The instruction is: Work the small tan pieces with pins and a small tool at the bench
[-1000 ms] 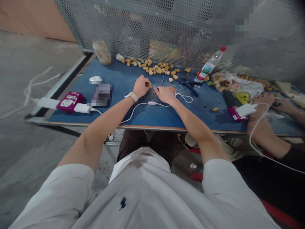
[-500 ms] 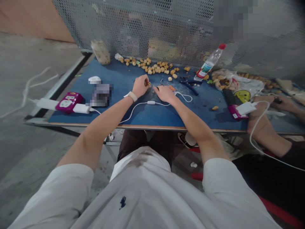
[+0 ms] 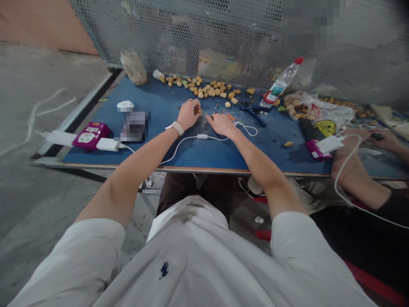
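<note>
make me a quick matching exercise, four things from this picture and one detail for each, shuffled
Things
1. left hand
2. right hand
3. bottle
4. pliers-like tool

Details
A. topped with a red cap
B. white cable visible on both sides of its wrist
C. dark blue handles
D. pale wristband at its wrist

Right pairs
1-D, 2-B, 3-A, 4-C

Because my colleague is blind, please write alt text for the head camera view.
A person's bare left hand holds a small brownish piece, the bare right hand close beside it, over a flat blue tabletop; beyond lie small round tan lumps.
</note>
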`<state>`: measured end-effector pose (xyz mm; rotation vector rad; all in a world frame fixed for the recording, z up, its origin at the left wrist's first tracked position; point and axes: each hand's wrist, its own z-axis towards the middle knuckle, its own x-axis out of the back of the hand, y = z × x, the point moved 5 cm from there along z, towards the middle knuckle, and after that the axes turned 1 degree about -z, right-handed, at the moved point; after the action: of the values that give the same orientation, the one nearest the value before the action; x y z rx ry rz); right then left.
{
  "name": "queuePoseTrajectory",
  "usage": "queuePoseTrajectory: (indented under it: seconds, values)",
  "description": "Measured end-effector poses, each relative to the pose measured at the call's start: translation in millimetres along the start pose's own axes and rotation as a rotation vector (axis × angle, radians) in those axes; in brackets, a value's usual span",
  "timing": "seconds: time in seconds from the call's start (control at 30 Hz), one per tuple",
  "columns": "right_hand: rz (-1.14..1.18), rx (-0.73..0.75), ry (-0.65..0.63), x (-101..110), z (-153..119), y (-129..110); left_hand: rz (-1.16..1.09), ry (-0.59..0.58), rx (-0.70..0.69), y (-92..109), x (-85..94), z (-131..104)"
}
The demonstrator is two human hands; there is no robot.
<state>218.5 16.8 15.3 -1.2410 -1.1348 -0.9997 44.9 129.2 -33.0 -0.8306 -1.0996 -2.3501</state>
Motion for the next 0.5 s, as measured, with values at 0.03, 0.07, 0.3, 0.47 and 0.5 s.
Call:
queuePoseTrajectory:
  seconds: [0.03,0.07,0.3,0.47,0.5]
  values:
    - [0.004,0.001,-0.005,1,0,0,-0.004,-0.003,-0.003,1,1.0,0]
    - [0.008,0.000,-0.011,1,0,1,-0.006,-0.009,-0.002,2,2.1,-1]
    - [0.010,-0.031,-0.007,2,-2,1,-0.001,-0.029,0.000,14,9.9,-3]
    - [0.031,-0.024,-0.011,2,-4,-3,-0.024,-0.007,0.048,21,12.0,-5]
    - [0.028,-0.029,-0.013,2,-4,-3,-0.037,0.000,0.048,22,12.2,-6]
